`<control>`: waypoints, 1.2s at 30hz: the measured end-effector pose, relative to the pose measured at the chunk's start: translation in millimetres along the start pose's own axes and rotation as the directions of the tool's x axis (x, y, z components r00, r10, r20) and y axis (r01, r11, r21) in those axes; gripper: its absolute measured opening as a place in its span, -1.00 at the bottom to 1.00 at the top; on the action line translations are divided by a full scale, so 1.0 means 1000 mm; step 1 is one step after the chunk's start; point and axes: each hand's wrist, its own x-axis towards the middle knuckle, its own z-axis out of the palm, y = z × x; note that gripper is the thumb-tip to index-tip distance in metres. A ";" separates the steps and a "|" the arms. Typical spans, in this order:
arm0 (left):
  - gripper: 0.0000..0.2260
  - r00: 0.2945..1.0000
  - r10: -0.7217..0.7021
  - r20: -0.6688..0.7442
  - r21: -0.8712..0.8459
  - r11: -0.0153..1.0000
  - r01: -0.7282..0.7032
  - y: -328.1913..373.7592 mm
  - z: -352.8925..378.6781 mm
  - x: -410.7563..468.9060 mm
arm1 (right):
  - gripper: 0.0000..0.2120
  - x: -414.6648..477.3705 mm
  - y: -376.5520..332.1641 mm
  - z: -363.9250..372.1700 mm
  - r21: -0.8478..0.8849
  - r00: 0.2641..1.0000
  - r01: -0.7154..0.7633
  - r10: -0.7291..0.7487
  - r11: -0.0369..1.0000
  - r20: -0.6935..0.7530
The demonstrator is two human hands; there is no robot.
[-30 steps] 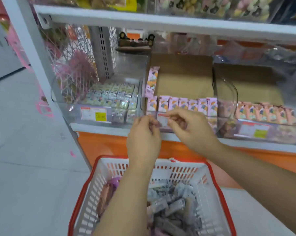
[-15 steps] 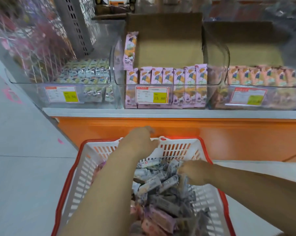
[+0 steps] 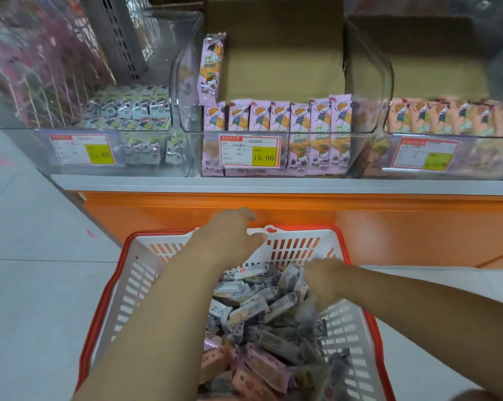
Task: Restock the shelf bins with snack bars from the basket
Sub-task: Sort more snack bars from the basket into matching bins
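Observation:
A white basket with a red rim (image 3: 107, 296) sits low in front of me, heaped with wrapped snack bars (image 3: 259, 311) in grey, purple and pink. My left hand (image 3: 236, 235) lies over the basket's far rim with its fingers fairly straight and holds nothing. My right hand (image 3: 322, 280) reaches down into the pile, its fingertips blurred among the bars, so any grip is hidden. On the shelf above, the clear middle bin (image 3: 368, 82) holds a front row of upright pink bars (image 3: 276, 117).
A left bin (image 3: 42, 149) holds small pale packets, and a right bin (image 3: 386, 70) holds orange-pink bars. Brown cardboard (image 3: 282, 53) lines the bins' backs. Under the white shelf edge (image 3: 244, 183) runs an orange panel (image 3: 389, 227). Grey floor lies to the left.
Both hands came down from the middle bin's front to the basket. The right hand has pushed deeper into the bars, and my view has tilted down and closer.

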 end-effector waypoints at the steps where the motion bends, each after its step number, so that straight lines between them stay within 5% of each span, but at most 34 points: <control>1: -0.58 1.000 0.009 0.009 -0.007 1.000 -0.009 0.002 0.000 -0.002 | -0.69 -0.011 0.003 -0.010 0.098 1.000 -0.017 0.019 0.995 -0.025; 5: -0.59 1.000 0.014 0.016 -0.073 0.997 -0.013 0.006 -0.006 -0.013 | -0.79 -0.069 0.005 -0.060 0.530 0.989 0.043 0.040 0.847 -0.143; 11: -0.59 0.996 0.088 -0.016 -0.257 0.962 -0.089 0.022 -0.017 -0.043 | -0.77 -0.126 -0.012 -0.093 0.945 0.929 0.239 0.231 0.223 -0.290; 14: -0.66 0.989 0.113 -0.094 -0.377 0.915 -0.140 0.024 -0.022 -0.062 | -0.73 -0.138 -0.021 -0.097 0.968 0.927 0.242 0.310 -0.070 -0.210; 18: -0.72 0.986 0.059 -0.159 -0.568 0.811 -0.140 0.015 -0.026 -0.076 | -0.75 -0.149 -0.033 -0.095 0.914 0.918 0.312 0.332 -0.259 -0.219; 23: -0.61 0.934 -0.121 -0.336 -0.859 0.447 -0.251 0.012 -0.029 -0.080 | -0.80 -0.158 -0.051 -0.110 0.820 0.907 0.377 0.352 -0.431 -0.231; 25: -0.72 0.883 -0.171 -0.438 -0.844 0.415 -0.339 0.012 -0.030 -0.083 | -0.79 -0.159 -0.059 -0.119 0.794 0.896 0.407 0.367 -0.452 -0.250; 29: -0.81 0.762 -0.142 -0.632 -0.649 0.634 -0.421 0.006 -0.042 -0.095 | -0.69 -0.162 -0.068 -0.147 0.802 0.817 0.495 0.491 -0.333 -0.301; 36: -0.85 0.780 -0.060 -0.623 -0.520 0.776 -0.356 -0.025 -0.064 -0.103 | -0.52 -0.158 -0.083 -0.203 0.824 0.657 0.565 0.583 0.038 -0.477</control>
